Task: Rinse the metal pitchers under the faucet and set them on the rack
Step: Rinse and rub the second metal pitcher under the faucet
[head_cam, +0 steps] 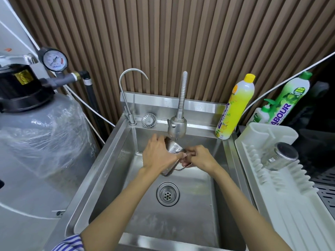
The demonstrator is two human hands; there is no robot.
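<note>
While the flexible steel faucet [177,126] is hanging over the middle of the frame, a person is holding a small shiny metal pitcher [175,148] tilted just beneath its head, above the stainless steel sink [190,214]. The left hand [159,155] is wrapping fingers and thumb around the pitcher's body, and the right hand [198,157] is curling its fingers around the thin handle at the pitcher's side. Whether water is flowing is too faint to tell. At the right of the frame, a second metal pitcher [280,156] is already sitting bottom-up on the white plastic dish rack [290,205], so the task is looking partly done. The pitcher in hand seems to be at the rinsing stage and is not yet on the rack. No other pitchers are showing in the sink.
</note>
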